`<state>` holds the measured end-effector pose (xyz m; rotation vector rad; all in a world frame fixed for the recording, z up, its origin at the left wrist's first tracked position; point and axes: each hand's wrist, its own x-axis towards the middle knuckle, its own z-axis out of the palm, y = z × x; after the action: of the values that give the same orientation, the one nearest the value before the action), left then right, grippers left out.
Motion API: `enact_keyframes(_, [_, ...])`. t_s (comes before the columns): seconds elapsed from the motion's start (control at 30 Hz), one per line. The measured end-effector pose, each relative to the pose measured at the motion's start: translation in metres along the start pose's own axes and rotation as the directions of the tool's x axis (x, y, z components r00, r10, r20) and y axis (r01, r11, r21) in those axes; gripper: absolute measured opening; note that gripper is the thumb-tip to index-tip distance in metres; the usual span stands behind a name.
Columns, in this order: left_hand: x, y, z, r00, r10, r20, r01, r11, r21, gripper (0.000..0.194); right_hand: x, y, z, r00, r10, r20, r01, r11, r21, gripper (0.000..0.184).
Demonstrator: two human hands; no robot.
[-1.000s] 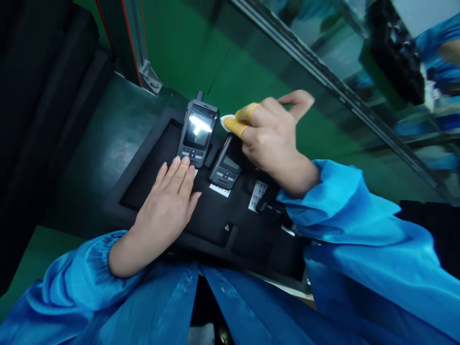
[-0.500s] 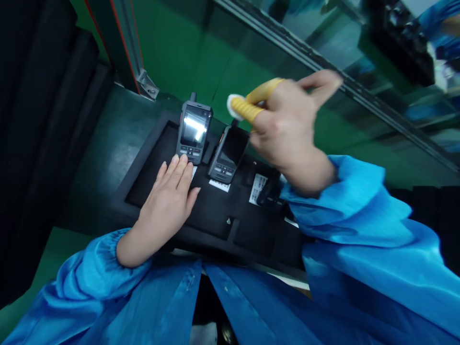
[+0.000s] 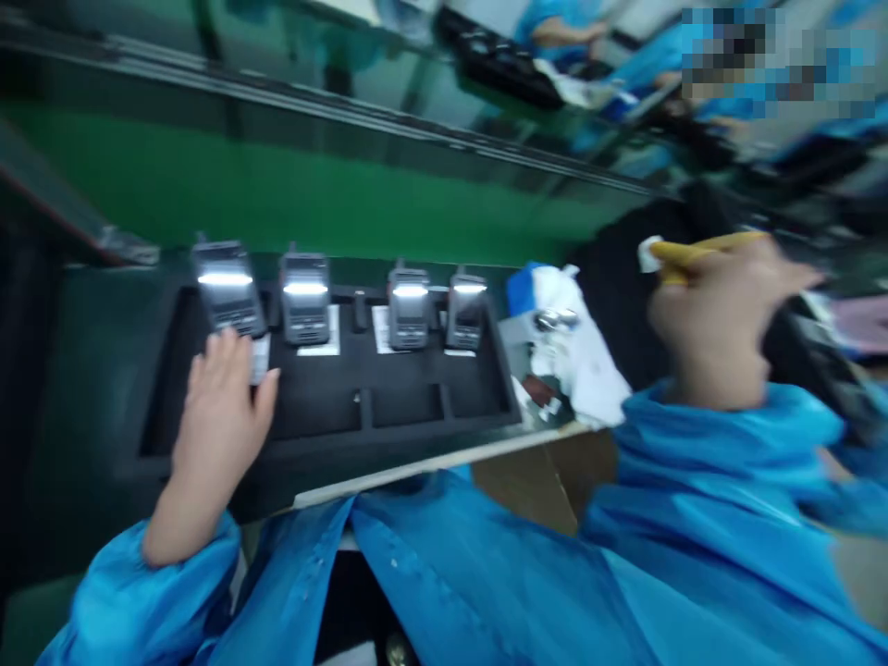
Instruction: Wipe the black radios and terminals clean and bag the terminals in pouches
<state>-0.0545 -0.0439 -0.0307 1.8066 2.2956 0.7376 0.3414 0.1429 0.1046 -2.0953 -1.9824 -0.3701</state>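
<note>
My left hand (image 3: 218,407) lies flat with its fingers stretched out, the fingertips at the lower end of the leftmost handheld radio (image 3: 228,294). That radio tilts slightly at the upper left of a black foam tray (image 3: 240,451). Three more radios stand in a row to its right: one (image 3: 305,301), another (image 3: 409,314) and the last (image 3: 466,319), with white labels by them. My right hand (image 3: 725,310), blurred and raised on the right, wears yellow finger covers. Its fingers pinch a small white pad (image 3: 649,254).
Right of the tray lie a white bag (image 3: 586,356) and a blue-and-white box (image 3: 524,291). Black foam pieces (image 3: 617,268) stand beyond them. A metal rail (image 3: 333,106) runs along the back. Below the table edge is a cardboard box (image 3: 527,486). Blue-sleeved people work across the back.
The view has swung right, showing more radios and the white bag. My right hand has moved right, away from the radios, with the white pad. My left hand stays at the leftmost radio.
</note>
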Motion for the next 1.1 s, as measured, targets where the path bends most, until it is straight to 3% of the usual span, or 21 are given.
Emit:
enact_keyframes(0.03, [0.001, 0.000, -0.001, 1.000, 0.017, -0.024, -0.017, 1.000, -0.019, 0.062, -0.005, 0.010, 0.003, 0.981, 0.193, 0.017, -0.190, 0.976, -0.107, 0.046])
enact_keyframes(0.13, [0.005, 0.004, -0.005, 0.997, 0.077, -0.006, -0.077, 0.993, -0.095, 0.063, -0.021, 0.031, 0.020, 0.961, 0.262, 0.088, -0.248, 0.958, -0.146, 0.045])
enact_keyframes(0.23, [0.007, 0.008, -0.010, 0.994, 0.108, 0.024, -0.105, 0.988, -0.111, 0.063, -0.034, 0.042, 0.046, 0.977, 0.186, 0.100, -0.180, 0.981, -0.069, 0.042])
enact_keyframes(0.43, [0.006, 0.003, -0.006, 0.997, 0.076, -0.025, -0.078, 0.994, -0.079, 0.064, -0.046, 0.035, 0.085, 0.991, -0.124, 0.048, 0.122, 0.991, 0.045, 0.035])
enact_keyframes(0.53, [0.002, -0.001, 0.001, 0.995, 0.051, -0.090, -0.054, 0.998, -0.024, 0.057, -0.044, 0.032, 0.089, 0.979, -0.182, -0.091, 0.189, 0.979, 0.072, 0.029])
enact_keyframes(0.63, [0.001, -0.002, 0.007, 0.993, 0.060, -0.103, -0.057, 0.998, 0.028, 0.052, -0.023, 0.017, 0.090, 0.945, -0.255, -0.203, 0.280, 0.954, 0.107, 0.046])
enact_keyframes(0.67, [0.001, -0.002, 0.008, 0.993, 0.058, -0.099, -0.054, 0.998, 0.042, 0.050, -0.014, 0.003, 0.090, 0.923, -0.297, -0.247, 0.333, 0.935, 0.121, 0.049])
enact_keyframes(0.73, [0.001, -0.001, 0.009, 0.994, 0.049, -0.095, -0.043, 0.997, 0.064, 0.048, -0.001, -0.039, 0.089, 0.813, -0.376, -0.444, 0.486, 0.859, 0.161, 0.056])
enact_keyframes(0.77, [0.001, 0.000, 0.009, 0.995, 0.044, -0.091, -0.037, 0.997, 0.069, 0.048, 0.002, -0.067, 0.087, 0.776, -0.438, -0.454, 0.558, 0.812, 0.170, 0.054])
enact_keyframes(0.8, [0.000, 0.001, 0.009, 0.995, 0.039, -0.086, -0.033, 0.997, 0.071, 0.048, 0.003, -0.098, 0.085, 0.744, -0.524, -0.414, 0.631, 0.756, 0.176, 0.045])
enact_keyframes(0.87, [-0.001, 0.002, 0.008, 0.997, 0.031, -0.076, -0.025, 0.997, 0.071, 0.047, -0.003, -0.164, 0.080, 0.624, -0.645, -0.441, 0.773, 0.593, 0.226, 0.035])
enact_keyframes(0.97, [-0.003, 0.002, 0.009, 0.997, 0.020, -0.071, -0.015, 0.997, 0.069, 0.046, -0.021, -0.257, 0.074, 0.484, -0.825, -0.293, 0.867, 0.406, 0.290, 0.040])
enact_keyframes(1.03, [-0.003, 0.003, 0.010, 0.997, 0.015, -0.073, -0.010, 0.998, 0.065, 0.045, -0.033, -0.305, 0.075, 0.379, -0.894, -0.238, 0.897, 0.292, 0.332, 0.041])
enact_keyframes(1.1, [-0.002, 0.004, 0.011, 0.997, 0.009, -0.073, -0.004, 0.998, 0.060, 0.045, -0.043, -0.337, 0.077, 0.307, -0.931, -0.198, 0.908, 0.224, 0.355, 0.040])
